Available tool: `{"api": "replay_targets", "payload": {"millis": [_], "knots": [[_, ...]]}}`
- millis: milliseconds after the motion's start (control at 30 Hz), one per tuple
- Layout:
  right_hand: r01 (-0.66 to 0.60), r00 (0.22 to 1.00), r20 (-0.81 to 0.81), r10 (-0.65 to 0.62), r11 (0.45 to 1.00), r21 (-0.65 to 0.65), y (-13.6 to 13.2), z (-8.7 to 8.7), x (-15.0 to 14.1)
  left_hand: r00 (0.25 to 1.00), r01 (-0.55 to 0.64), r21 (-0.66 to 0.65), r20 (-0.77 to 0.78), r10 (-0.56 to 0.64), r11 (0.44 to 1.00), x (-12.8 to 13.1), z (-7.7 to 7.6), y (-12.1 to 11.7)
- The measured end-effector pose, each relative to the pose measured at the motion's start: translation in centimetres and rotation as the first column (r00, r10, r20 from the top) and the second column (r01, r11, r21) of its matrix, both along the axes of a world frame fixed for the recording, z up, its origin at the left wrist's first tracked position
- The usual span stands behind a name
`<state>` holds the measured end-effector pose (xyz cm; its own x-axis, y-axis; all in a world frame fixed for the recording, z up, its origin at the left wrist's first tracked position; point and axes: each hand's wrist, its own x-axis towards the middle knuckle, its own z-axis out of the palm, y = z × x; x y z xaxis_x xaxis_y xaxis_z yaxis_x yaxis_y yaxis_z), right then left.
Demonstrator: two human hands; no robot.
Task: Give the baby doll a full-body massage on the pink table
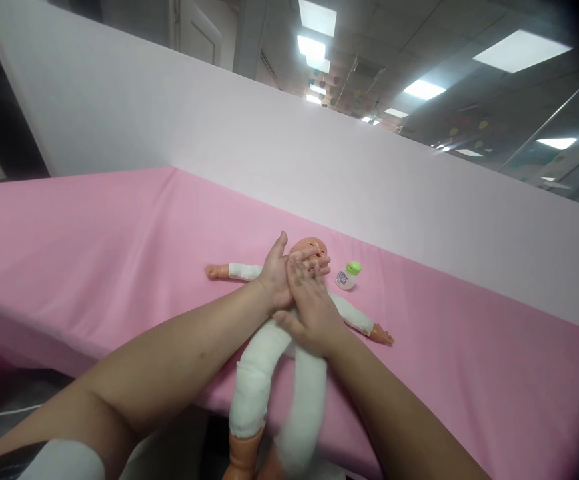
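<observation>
A baby doll [309, 380] with white cloth-covered limbs lies on its back, head away from me and legs hanging over the near edge. My left hand [278, 277] is above its chest, palm turned up and fingers stretched to the right. Across that palm lies my right hand [317, 310], flat, with its fingers extended and touching the left. Neither hand visibly holds an object. Together they hide the doll's trunk and part of its face. Close to the doll's head stands a small clear bottle [347, 278] with a green cap.
Pink sheeting [449, 333] covers the table. Behind it runs a low white wall [279, 147]. A white cable [7, 415] shows at the lower left, and lit ceiling panels [424, 89] are overhead.
</observation>
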<state>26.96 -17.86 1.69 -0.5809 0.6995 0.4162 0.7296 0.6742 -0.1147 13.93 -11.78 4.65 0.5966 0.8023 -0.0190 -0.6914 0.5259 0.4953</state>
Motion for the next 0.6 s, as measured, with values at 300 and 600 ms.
{"api": "replay_targets", "payload": {"millis": [300,600], "knots": [[0.008,0.999,0.039,-0.009,0.999,0.032,0.3,0.1,0.3,0.990,-0.124,0.072,0.076,0.118,0.990,-2.2,0.4,1.5],[-0.232,0.973,-0.010,0.233,0.972,0.044,-1.3,-0.3,-1.1,0.994,-0.075,0.138,0.092,0.063,0.988,-2.3,0.7,1.3]]}}
